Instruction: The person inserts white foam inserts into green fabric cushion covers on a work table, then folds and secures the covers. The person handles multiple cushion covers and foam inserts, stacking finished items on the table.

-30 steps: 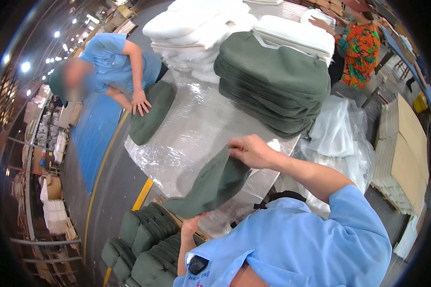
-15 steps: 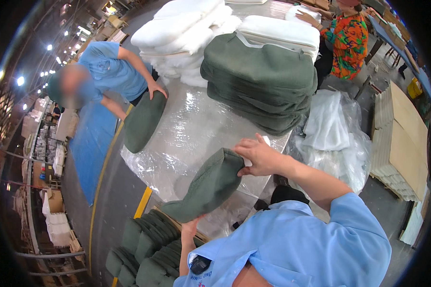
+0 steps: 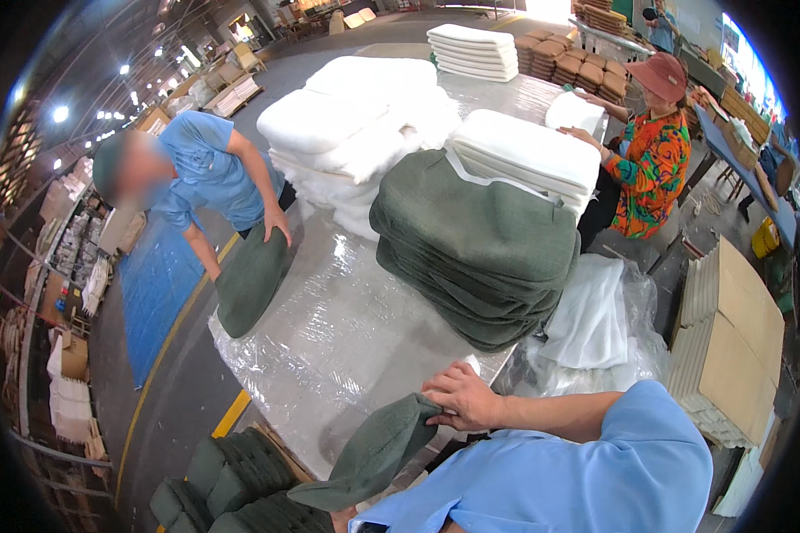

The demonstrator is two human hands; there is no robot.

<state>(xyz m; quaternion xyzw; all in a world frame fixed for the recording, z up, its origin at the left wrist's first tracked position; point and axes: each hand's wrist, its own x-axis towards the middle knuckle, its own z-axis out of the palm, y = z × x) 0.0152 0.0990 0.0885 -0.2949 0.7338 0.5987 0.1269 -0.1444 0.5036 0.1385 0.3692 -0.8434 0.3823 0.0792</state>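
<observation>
A dark green fabric cushion (image 3: 378, 451) slants across my front, over the near edge of the plastic-covered table. My right hand (image 3: 460, 397) pinches its upper right end, with the fingers bent over the fabric edge. A bit of white shows just behind that hand. My left hand (image 3: 342, 518) is at the cushion's lower left end; only a small part shows and its fingers are hidden under the fabric. Beyond my hands, a tall stack of flat green covers (image 3: 476, 240) lies on the table (image 3: 320, 311).
White padding is piled (image 3: 356, 115) at the far side, beside a stack of white pads (image 3: 529, 155). Green cushions (image 3: 231, 471) sit at lower left. A co-worker in blue (image 3: 209, 164) holds another green cushion (image 3: 253, 280); one at right (image 3: 653, 169) handles white padding. Cardboard (image 3: 729, 338) stands right.
The view has tilted up, so everything sits lower in it. My hands still hold the cushion, now nearer my body. The left hand is more hidden.
</observation>
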